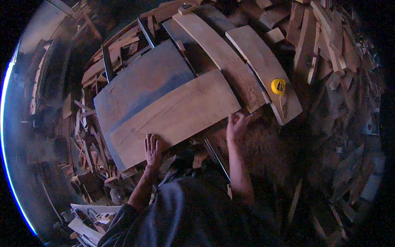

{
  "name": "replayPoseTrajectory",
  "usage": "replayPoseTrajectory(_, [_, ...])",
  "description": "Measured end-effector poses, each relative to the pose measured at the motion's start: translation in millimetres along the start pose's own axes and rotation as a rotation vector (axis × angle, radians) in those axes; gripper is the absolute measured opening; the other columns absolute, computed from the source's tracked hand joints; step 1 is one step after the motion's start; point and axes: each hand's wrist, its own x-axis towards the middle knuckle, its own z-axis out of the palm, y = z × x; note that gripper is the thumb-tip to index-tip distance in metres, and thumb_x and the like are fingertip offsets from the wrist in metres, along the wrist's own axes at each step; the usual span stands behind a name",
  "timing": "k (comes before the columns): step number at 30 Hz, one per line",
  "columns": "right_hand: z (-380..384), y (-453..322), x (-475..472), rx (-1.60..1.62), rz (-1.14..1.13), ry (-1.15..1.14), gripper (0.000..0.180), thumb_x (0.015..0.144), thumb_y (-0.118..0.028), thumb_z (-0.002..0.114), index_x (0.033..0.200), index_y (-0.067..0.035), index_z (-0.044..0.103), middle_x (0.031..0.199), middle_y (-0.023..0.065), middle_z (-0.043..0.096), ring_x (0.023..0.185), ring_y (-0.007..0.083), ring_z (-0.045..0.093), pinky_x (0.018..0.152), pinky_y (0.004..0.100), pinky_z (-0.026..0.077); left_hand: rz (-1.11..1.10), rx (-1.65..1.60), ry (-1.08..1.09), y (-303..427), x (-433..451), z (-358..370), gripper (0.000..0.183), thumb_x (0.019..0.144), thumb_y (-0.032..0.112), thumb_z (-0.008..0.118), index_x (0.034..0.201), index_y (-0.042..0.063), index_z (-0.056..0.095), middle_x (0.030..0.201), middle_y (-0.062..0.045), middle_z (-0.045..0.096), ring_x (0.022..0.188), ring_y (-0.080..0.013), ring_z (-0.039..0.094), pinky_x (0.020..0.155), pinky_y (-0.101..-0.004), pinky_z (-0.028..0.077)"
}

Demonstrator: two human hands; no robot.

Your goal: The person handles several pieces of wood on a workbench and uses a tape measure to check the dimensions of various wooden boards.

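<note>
A wide wooden board [179, 114] lies at a slant across a grey flat metal table [145, 71] before me. A dark line, perhaps a crack or a mark, runs along its face. My left hand [152, 151] rests on the board's near edge, palm down, with the fingers stretched over the wood. Close to the board's near right corner is my right hand [237, 125], its fingers curled. Whether those fingers grip the corner or something small is too dim to tell.
To the right lie a long narrow plank [213, 40] and a shorter thick plank [262, 58]. On the shorter one sits a yellow round tool [278, 86] with a thin yellow strand. Metal bars [145, 32] stick out behind the table. Scrap wood [327, 37] is piled around.
</note>
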Motion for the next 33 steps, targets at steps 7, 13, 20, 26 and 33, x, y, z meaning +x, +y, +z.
replayPoseTrajectory(7, [57.5, -30.0, -68.1, -0.006, 0.567, -0.730, 0.052, 0.076, -0.056, 0.060, 0.070, -0.005, 0.055, 0.053, 0.0032, 0.054, 0.040, 0.0109, 0.050, 0.035, 0.0253, 0.037, -0.008, 0.007, 0.002, -3.8, 19.9, -15.3, 0.026, 0.074, 0.009, 0.053, 0.100, 0.003, 0.051, 0.122, -0.015, 0.041, 0.125, -0.0391, 0.031, 0.103, -0.0482, 0.028])
replayPoseTrajectory(13, [94.0, -9.0, -52.3, 0.171, 0.505, -0.735, 0.044, 0.076, -0.052, 0.063, 0.073, -0.008, 0.057, 0.051, 0.0010, 0.052, 0.037, 0.0093, 0.044, 0.032, 0.0254, 0.033, 0.034, 0.009, 0.081, -23.2, 41.2, -9.3, 0.028, 0.073, 0.008, 0.054, 0.100, 0.002, 0.051, 0.120, -0.015, 0.045, 0.121, -0.0397, 0.037, 0.100, -0.0486, 0.032])
replayPoseTrajectory(20, [119.0, -18.2, -42.9, -0.023, 0.490, -0.682, 0.047, 0.076, -0.052, 0.062, 0.061, -0.009, 0.050, 0.049, 0.0009, 0.049, 0.034, 0.0103, 0.041, 0.031, 0.0271, 0.029, 0.043, -0.026, 0.129, -28.8, 63.9, -19.0, 0.029, 0.070, 0.008, 0.055, 0.098, 0.002, 0.050, 0.118, -0.015, 0.046, 0.119, -0.0394, 0.039, 0.094, -0.0480, 0.037])
replayPoseTrajectory(26, [132.4, -19.4, -32.4, 0.090, 0.460, -0.716, 0.046, 0.077, -0.049, 0.062, 0.064, -0.007, 0.053, 0.049, 0.0021, 0.050, 0.034, 0.0104, 0.042, 0.031, 0.0272, 0.030, 0.091, 0.021, 0.114, -48.8, 69.5, -6.4, 0.033, 0.070, 0.011, 0.059, 0.100, 0.002, 0.049, 0.120, -0.018, 0.043, 0.120, -0.0402, 0.038, 0.096, -0.0498, 0.035])
replayPoseTrajectory(33, [152.3, -33.3, -23.8, 0.093, 0.472, -0.687, 0.047, 0.076, -0.050, 0.064, 0.063, -0.006, 0.051, 0.048, 0.0021, 0.050, 0.034, 0.0111, 0.042, 0.030, 0.0277, 0.031, 0.115, 0.011, 0.116, -66.8, 89.4, -3.3, 0.036, 0.071, 0.010, 0.058, 0.104, 0.002, 0.047, 0.121, -0.019, 0.043, 0.118, -0.0412, 0.039, 0.096, -0.0512, 0.035])
